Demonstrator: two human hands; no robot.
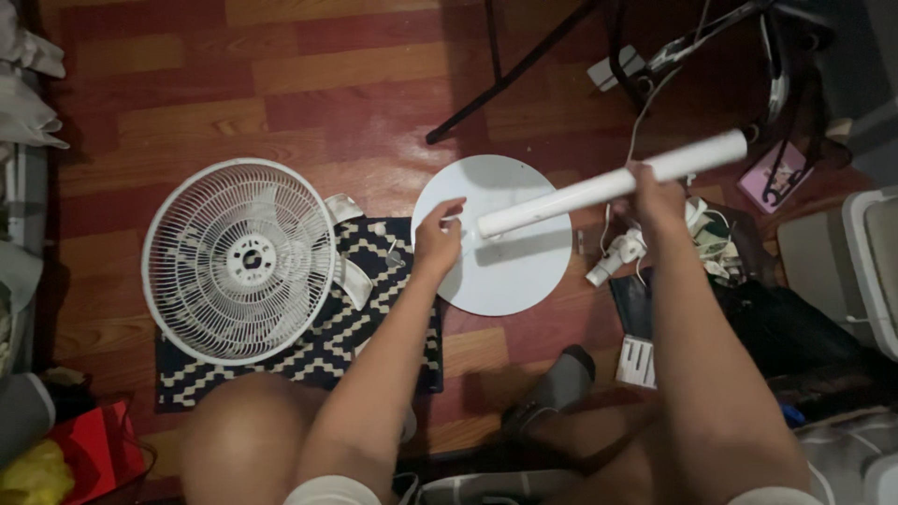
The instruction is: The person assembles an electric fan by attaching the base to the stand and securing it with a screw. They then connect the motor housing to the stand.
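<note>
I have the white pole [613, 184] slanting from about 2 o'clock down to the centre of the round white base [500, 238], which lies flat on the wooden floor [281, 84] just right of middle. My right hand [655, 192] is closed around the pole partway up its length, arm stretched forward from 5 o'clock. My left hand [438, 238] rests at the base's 9 o'clock edge, fingers loosely curled on the rim and not wrapped around anything, forearm running up from 6 o'clock. I judge this to be the seating step: the pole's lower end meets the base's middle while tilted, so the next move would call for bringing it upright and keeping the base from sliding. At 9 o'clock the white fan head [241, 260] lies face up on a black-and-white patterned mat [374, 346]. A tangle of cable and small white parts [706, 234] sits at 3 o'clock.
</note>
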